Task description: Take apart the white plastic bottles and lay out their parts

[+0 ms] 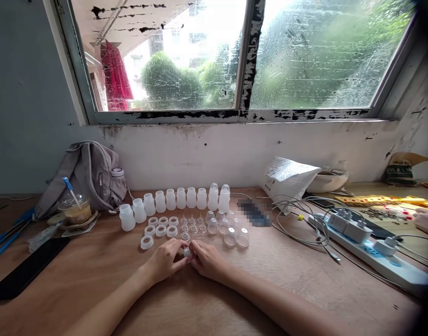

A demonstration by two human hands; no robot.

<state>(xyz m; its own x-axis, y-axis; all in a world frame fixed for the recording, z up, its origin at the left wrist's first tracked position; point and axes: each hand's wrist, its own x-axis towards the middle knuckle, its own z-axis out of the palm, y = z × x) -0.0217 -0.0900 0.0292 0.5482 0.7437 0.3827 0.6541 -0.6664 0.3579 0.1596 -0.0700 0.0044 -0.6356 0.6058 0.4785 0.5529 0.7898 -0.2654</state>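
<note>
My left hand (168,257) and my right hand (207,260) meet over the table, fingers closed around a small ribbed whitish screw ring (186,252). Much of the ring is hidden by the fingers. Just beyond lie several translucent nipples (193,228). To their left are rows of white collar rings (161,230), and to their right several clear dome caps (230,237). A line of frosted small bottles (160,201) stands behind them. Two bottles at its right end (224,198) wear clear caps.
At left are a black phone-like slab (28,268), an iced drink cup (74,207) and a grey backpack (91,177). A power strip (371,252) with plugs and loose cables (298,228) lies at right. Another person's hand (426,221) shows at the right edge.
</note>
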